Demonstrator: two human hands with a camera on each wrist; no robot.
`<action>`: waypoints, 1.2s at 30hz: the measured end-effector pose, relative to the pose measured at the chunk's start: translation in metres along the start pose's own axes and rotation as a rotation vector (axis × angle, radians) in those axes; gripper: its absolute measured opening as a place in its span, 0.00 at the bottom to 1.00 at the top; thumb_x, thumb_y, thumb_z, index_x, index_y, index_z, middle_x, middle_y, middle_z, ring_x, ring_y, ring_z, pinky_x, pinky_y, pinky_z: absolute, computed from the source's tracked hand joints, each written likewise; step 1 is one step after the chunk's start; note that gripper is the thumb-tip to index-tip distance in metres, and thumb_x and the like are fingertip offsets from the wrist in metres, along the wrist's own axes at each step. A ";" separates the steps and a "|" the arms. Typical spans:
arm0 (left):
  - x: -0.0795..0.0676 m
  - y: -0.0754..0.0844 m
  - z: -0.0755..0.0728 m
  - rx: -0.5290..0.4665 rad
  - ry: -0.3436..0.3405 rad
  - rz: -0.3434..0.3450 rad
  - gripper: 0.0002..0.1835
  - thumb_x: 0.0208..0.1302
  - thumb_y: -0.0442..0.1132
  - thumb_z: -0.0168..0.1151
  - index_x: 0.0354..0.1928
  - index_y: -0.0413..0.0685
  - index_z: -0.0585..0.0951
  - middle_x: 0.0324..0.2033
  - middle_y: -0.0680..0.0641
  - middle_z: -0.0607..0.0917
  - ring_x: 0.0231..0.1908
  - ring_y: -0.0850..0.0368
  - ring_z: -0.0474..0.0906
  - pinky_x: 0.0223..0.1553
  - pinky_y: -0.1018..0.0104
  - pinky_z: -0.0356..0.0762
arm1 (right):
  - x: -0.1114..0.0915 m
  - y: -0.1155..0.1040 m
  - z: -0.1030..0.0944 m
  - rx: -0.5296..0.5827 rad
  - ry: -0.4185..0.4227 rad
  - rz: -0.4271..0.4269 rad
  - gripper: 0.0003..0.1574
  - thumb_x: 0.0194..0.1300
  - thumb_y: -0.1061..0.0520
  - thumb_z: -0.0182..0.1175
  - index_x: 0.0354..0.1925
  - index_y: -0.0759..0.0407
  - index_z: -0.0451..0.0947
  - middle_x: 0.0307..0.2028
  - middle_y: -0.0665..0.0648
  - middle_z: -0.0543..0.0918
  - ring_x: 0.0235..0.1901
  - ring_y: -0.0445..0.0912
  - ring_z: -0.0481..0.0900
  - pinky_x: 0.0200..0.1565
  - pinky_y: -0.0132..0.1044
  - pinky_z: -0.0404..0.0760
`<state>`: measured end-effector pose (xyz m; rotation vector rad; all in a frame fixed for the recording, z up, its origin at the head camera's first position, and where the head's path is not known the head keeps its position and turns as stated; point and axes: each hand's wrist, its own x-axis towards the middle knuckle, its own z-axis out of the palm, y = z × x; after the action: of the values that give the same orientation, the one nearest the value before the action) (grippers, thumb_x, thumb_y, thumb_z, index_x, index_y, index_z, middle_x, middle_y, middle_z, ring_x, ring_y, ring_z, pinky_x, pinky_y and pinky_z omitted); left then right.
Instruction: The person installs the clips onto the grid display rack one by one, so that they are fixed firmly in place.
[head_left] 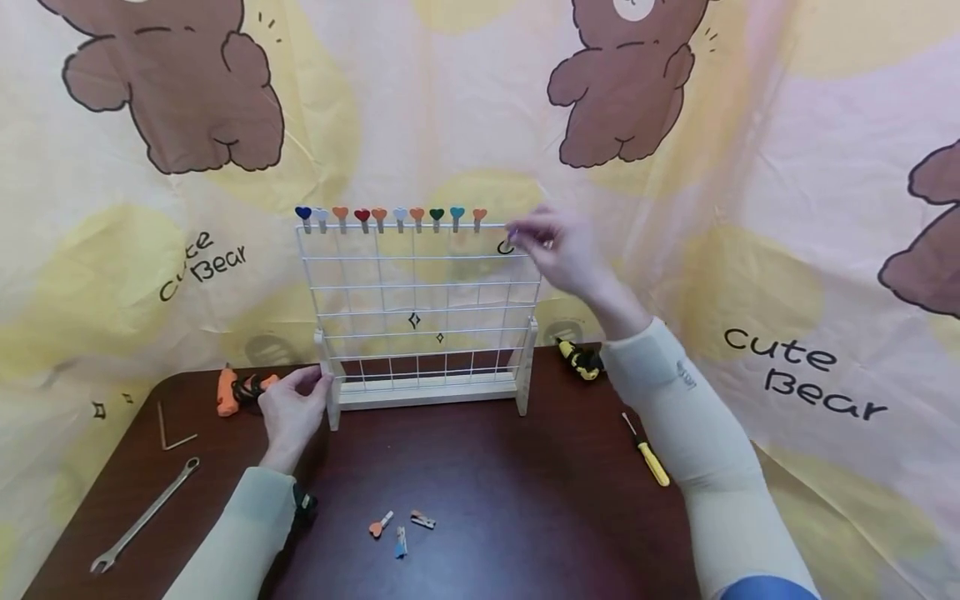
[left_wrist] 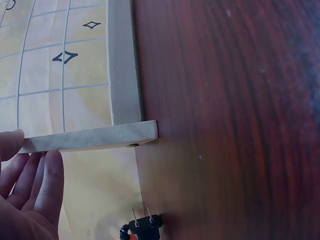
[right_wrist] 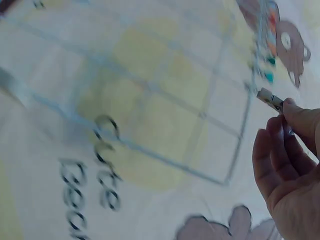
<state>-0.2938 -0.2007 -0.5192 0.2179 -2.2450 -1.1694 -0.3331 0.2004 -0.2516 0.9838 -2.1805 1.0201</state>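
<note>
A white wire grid rack on a wooden base (head_left: pixel 427 394) stands upright at the table's back. Along its top wire sits a row of several heart-topped mini clothespins, among them a dark green one (head_left: pixel 437 216). My left hand (head_left: pixel 292 412) pinches the rack's left wooden side post (left_wrist: pixel 90 138) between thumb and fingers. Near the right end of the top wire, my right hand (head_left: pixel 558 250) pinches a small wooden clothespin (right_wrist: pixel 270 99); the fingers mostly hide its heart. In the right wrist view, the clothespin's free end points toward the top wire.
Three loose clothespins (head_left: pixel 380 524) lie at the front of the table. On the left are a wrench (head_left: pixel 146 515), a hex key (head_left: pixel 165 429) and an orange-handled tool (head_left: pixel 227 392). A yellow-black tool (head_left: pixel 579 358) and a screwdriver (head_left: pixel 651 461) lie right. A bear-print curtain (head_left: pixel 465 108) hangs behind.
</note>
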 end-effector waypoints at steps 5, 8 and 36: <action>0.000 0.002 -0.001 -0.007 0.013 0.012 0.14 0.67 0.46 0.75 0.48 0.46 0.92 0.39 0.44 0.93 0.38 0.46 0.88 0.41 0.60 0.75 | 0.031 -0.002 -0.012 -0.124 -0.001 0.031 0.07 0.71 0.69 0.66 0.44 0.67 0.91 0.37 0.60 0.87 0.33 0.47 0.83 0.36 0.28 0.79; -0.001 0.002 0.000 -0.014 0.021 0.025 0.13 0.66 0.44 0.76 0.47 0.45 0.92 0.38 0.44 0.93 0.37 0.47 0.88 0.39 0.63 0.74 | 0.040 0.002 -0.010 -0.208 -0.039 0.028 0.07 0.72 0.66 0.66 0.42 0.64 0.92 0.38 0.59 0.88 0.34 0.46 0.84 0.38 0.31 0.80; 0.000 0.000 0.000 -0.013 0.013 0.031 0.14 0.68 0.45 0.75 0.49 0.45 0.92 0.39 0.43 0.93 0.39 0.44 0.88 0.41 0.55 0.76 | -0.188 -0.010 0.186 -0.017 -0.705 -0.017 0.13 0.64 0.51 0.77 0.46 0.52 0.91 0.38 0.44 0.91 0.34 0.27 0.82 0.39 0.21 0.78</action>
<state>-0.2943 -0.2008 -0.5192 0.1840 -2.2214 -1.1623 -0.2434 0.1189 -0.4872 1.5195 -2.7105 0.7009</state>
